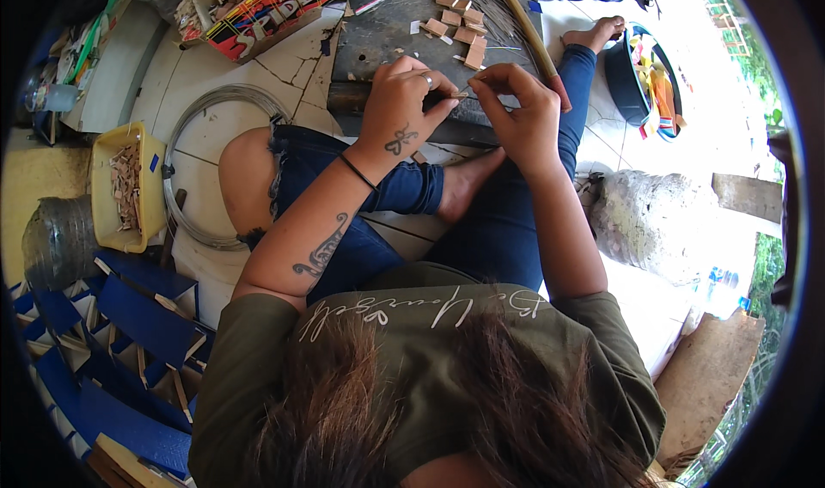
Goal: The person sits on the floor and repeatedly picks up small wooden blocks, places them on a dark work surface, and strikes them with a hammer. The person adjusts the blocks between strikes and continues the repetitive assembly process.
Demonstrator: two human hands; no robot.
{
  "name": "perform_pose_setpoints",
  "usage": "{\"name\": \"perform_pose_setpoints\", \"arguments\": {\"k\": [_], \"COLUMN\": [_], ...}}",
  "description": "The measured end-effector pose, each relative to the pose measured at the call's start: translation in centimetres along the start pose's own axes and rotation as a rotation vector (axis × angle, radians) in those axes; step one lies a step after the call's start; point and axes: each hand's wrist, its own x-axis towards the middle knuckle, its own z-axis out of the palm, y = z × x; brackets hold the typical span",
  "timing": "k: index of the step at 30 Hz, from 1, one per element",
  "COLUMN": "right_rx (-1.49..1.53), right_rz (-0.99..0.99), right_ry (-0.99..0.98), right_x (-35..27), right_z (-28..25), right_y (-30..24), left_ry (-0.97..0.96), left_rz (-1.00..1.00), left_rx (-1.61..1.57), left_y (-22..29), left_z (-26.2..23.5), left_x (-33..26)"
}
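Note:
Both my hands meet above the near edge of a dark, worn low table (378, 37). My left hand (404, 101) is closed in a pinch on a small pale wooden piece (461, 95) that sticks out past the fingertips. Close beside it, my right hand (522, 110) pinches thumb and forefinger together; what lies between them is too small to make out. Beyond the hands, several small reddish-brown wooden blocks (449, 18) lie on the tabletop. A hammer (531, 37) rests to their right, its red handle end toward me, with thin wire lengths alongside.
A coil of wire (174, 157) lies on the tiles at left, beside a yellow bin (153, 192) of wood pieces. A printed carton (275, 15) holds scraps. Blue wooden pieces (146, 312) fill the lower left. At right are a dark tub (632, 80) with coloured strips and a wrapped bundle (657, 222).

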Motion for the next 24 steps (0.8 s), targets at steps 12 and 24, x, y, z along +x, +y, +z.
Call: {"name": "perform_pose_setpoints", "arguments": {"k": [12, 24], "right_rx": [-0.028, -0.216], "right_rz": [-0.109, -0.14], "right_ry": [-0.063, 0.069], "right_x": [0.5, 1.0], "right_z": [-0.1, -1.9], "right_y": [0.1, 2.5], "left_ry": [-0.005, 0.041], "left_rz": [-0.019, 0.007], "left_rx": [0.018, -0.178], "left_y": [0.0, 0.0], "left_z": [0.0, 1.3], "left_x": [0.0, 0.6]}}
